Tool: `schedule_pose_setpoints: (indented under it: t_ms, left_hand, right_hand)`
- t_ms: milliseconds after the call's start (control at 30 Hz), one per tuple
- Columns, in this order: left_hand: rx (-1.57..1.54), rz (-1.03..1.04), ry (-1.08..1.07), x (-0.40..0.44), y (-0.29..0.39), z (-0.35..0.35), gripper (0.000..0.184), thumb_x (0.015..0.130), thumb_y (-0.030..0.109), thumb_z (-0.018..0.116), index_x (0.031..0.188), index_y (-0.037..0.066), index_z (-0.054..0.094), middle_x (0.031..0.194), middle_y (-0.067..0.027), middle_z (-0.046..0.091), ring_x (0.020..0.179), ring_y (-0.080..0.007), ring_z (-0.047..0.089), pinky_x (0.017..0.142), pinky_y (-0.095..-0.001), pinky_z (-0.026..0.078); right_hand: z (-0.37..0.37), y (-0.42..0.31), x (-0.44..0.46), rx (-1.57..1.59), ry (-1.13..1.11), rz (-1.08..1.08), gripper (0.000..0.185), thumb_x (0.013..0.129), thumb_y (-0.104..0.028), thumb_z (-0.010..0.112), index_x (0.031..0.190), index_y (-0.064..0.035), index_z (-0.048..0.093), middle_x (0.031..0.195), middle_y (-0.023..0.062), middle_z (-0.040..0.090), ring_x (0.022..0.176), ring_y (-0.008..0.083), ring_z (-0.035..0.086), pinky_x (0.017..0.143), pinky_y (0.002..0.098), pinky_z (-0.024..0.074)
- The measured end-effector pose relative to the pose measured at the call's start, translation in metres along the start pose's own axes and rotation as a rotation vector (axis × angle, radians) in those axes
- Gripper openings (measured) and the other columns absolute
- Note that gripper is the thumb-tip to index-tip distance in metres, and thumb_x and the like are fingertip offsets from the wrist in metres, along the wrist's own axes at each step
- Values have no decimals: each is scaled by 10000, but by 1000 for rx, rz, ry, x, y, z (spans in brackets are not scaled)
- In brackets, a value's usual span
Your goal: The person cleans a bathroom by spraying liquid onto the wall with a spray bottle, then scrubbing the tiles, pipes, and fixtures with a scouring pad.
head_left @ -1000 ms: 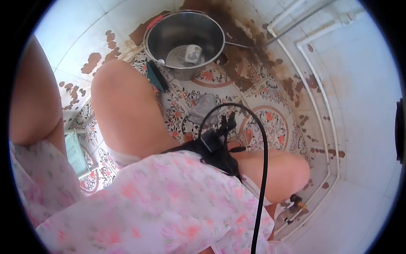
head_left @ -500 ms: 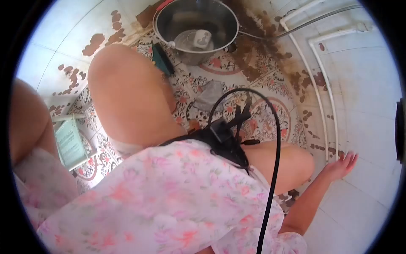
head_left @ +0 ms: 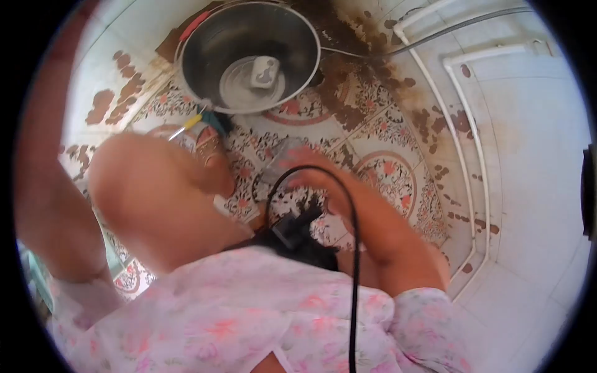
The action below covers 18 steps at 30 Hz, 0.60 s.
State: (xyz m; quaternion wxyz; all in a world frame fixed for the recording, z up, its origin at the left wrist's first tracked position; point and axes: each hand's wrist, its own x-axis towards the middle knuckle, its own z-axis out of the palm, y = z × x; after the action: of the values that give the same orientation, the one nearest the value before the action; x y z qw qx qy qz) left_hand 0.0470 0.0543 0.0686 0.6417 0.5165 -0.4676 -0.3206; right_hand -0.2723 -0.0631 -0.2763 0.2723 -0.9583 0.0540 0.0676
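Note:
My right hand (head_left: 306, 168) reaches over the floor in front of my body, blurred, with its fingers stretched out and apart. Its fingertips are over or beside a crumpled grey, see-through piece (head_left: 281, 155) on the patterned tiles; contact cannot be made out. Only my left arm (head_left: 62, 168) shows, raised along the left side, its hand beyond the top edge of the view. Ahead stands a wide metal pot (head_left: 249, 37) with a white block (head_left: 265, 71) inside it.
A teal brush (head_left: 216, 122) and a thin tool with a yellow part (head_left: 193, 121) are beside the pot. A black cable (head_left: 356, 280) loops over my lap. White pipes (head_left: 463, 149) run along the right wall. A pale green object (head_left: 37, 280) lies low at left.
My right hand has come from beside the right wall to the floor in front of me. My left forearm has risen into view. The yellow-marked tool now shows, and the view has shifted.

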Motion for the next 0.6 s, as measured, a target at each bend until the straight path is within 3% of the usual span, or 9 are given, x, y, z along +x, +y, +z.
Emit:
schedule_pose_setpoints:
  t_ms: [67, 100, 167, 233, 333, 400, 467, 533, 600]
  left_hand:
    - [-8, -31, -44, 17, -26, 20, 587, 926, 349, 493, 1368, -20, 376, 1357, -145, 468, 1123, -217, 549, 956, -292, 410]
    - [79, -206, 7, 24, -33, 49, 698, 890, 390, 524, 1410, -15, 296, 1398, -160, 406, 1093, -211, 557, 917, -279, 422]
    - [180, -378, 5, 32, -51, 58, 631, 908, 315, 515, 1412, -6, 311, 1327, -154, 466, 1041, -155, 574, 858, -236, 427]
    - [261, -377, -9, 44, -61, 59, 624, 906, 296, 523, 1411, -6, 315, 1324, -150, 470, 1020, -141, 581, 830, -224, 431]
    - [399, -347, -4, 57, -72, 65, 612, 899, 250, 543, 1408, -10, 323, 1333, -145, 464, 969, -109, 596, 769, -193, 435]
    - [403, -293, -22, 57, -73, 74, 599, 904, 239, 538, 1404, -15, 326, 1347, -149, 451, 976, -109, 592, 776, -196, 432]
    - [398, -273, -48, 56, -69, 79, 596, 895, 226, 550, 1395, -20, 340, 1365, -144, 436, 976, -114, 592, 780, -201, 431]
    - [345, -285, -44, 58, -68, 86, 582, 886, 221, 558, 1378, -26, 368, 1362, -136, 449, 992, -120, 588, 785, -209, 430]
    - [351, -253, -11, 59, -62, 97, 548, 884, 212, 553, 1364, -5, 403, 1349, -127, 472, 1003, -123, 584, 796, -226, 427]
  right_hand:
    - [34, -4, 4, -89, 37, 37, 513, 676, -279, 743, 1162, -205, 595, 1271, 117, 496, 1169, 348, 458, 915, 433, 454]
    - [43, -3, 5, -130, 2, 44, 515, 676, -271, 741, 1163, -195, 594, 1275, 115, 485, 1185, 351, 440, 927, 439, 448]
    - [55, 7, -2, -208, -84, 62, 517, 676, -255, 738, 1166, -177, 592, 1281, 113, 462, 1216, 357, 404, 952, 450, 438]
    - [72, 21, -5, -232, -131, 82, 519, 675, -247, 736, 1167, -167, 591, 1285, 112, 451, 1232, 360, 386, 964, 456, 433]
    - [83, 56, 1, 180, -125, 311, 479, 709, -199, 692, 1170, -130, 585, 1179, 108, 503, 1178, 341, 446, 950, 453, 441]
    - [70, 80, 2, 105, -434, 254, 382, 745, -172, 642, 1114, -83, 603, 1115, 102, 531, 1088, 330, 510, 901, 440, 468]
    - [22, 85, -5, 14, -315, 138, 267, 769, -111, 595, 1033, -110, 634, 1065, 90, 551, 995, 331, 553, 834, 429, 492]
    - [-24, 91, -7, 89, -39, 377, 229, 723, -15, 571, 905, -126, 655, 1020, 96, 585, 934, 318, 589, 796, 412, 501]
    - [-63, 114, -18, 121, 74, 317, 214, 714, -33, 587, 889, -128, 664, 1012, 97, 599, 924, 314, 594, 782, 404, 498]
